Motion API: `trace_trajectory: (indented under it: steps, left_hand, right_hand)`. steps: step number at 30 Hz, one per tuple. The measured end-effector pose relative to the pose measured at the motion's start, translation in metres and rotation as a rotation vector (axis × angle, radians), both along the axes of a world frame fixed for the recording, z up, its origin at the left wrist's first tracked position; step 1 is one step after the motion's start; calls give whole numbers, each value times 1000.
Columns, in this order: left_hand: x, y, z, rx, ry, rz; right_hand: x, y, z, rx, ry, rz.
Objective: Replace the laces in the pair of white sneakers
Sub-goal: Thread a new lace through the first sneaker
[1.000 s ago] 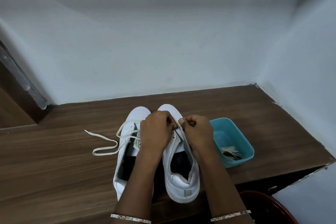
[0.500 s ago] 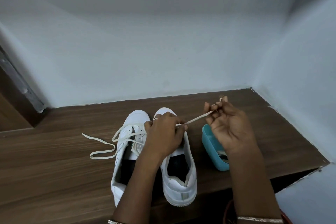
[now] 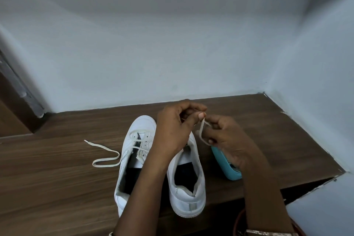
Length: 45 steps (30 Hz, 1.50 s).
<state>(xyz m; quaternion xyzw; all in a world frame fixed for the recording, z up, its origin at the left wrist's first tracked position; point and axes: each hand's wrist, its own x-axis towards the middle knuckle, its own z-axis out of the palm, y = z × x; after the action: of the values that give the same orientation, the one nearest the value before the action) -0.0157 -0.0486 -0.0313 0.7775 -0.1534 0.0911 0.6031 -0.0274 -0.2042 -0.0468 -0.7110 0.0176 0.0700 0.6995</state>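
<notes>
Both hands work above the front of the right-hand sneaker (image 3: 188, 197). The left hand (image 3: 172, 130) is raised over its toe, fingers curled, with thumb and forefinger pinching the lace (image 3: 201, 130) at the top. The right hand (image 3: 228, 140) sits just to the right of the toe and slightly lower, knuckles up, its curled fingers pinching the same lace further down. The left forearm (image 3: 145, 188) runs along the sneaker's left side. The right forearm (image 3: 262, 188) rises on the sneaker's right, a bangle (image 3: 268, 233) at its wrist.
</notes>
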Motion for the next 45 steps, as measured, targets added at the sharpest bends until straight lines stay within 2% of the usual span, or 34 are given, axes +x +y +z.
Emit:
trace_trajectory:
  steps: [3, 7, 9, 11, 14, 16, 18, 19, 21, 24, 26, 29, 32, 39, 42, 45]
  left_hand:
    - [-2, 11, 3, -53, 54, -74]
    - [5, 36, -5, 37, 77, 60]
    - [9, 49, -9, 220, 75, 192]
    - [10, 61, -10, 421, 138, 237]
    - [3, 64, -5, 609, 414, 48]
    - [-1, 58, -3, 732, 557, -81]
    - [-3, 51, -4, 803, 595, -120]
    - [-3, 49, -5, 822, 594, -111]
    - [-4, 47, -5, 837, 591, -80]
    - [-5, 47, -2, 835, 615, -73]
    - [-5, 47, -2, 837, 637, -78]
    - [-4, 45, -5, 848, 647, -79]
    - [-3, 46, -7, 835, 645, -74]
    - [-2, 47, -11, 804, 655, -77]
    - [-2, 47, -10, 771, 671, -79]
    - [-3, 47, -10, 757, 676, -83]
  right_hand:
    - [3, 14, -7, -220, -41, 35]
    - [7, 14, -14, -300, -66, -96]
    - [9, 11, -15, -216, -58, -199]
    - [11, 8, -11, -6, -55, -285]
    - [12, 2, -2, 258, -18, -413]
    - [14, -3, -3, 288, 23, -522]
    - [12, -8, -4, 174, 33, -574]
    - [11, -9, -6, 42, 13, -558]
    - [9, -5, -9, -234, -54, -444]
    - [12, 11, -15, -484, -114, -208]
    - [16, 25, -26, -742, -146, -83]
    - [20, 38, -37, -921, -175, -96]
    - [23, 34, -36, -877, -164, -236]
    - [18, -8, -14, -551, -154, -802]
    - [15, -27, -12, -412, -180, -932]
    - [12, -26, -13, -340, -240, -961]
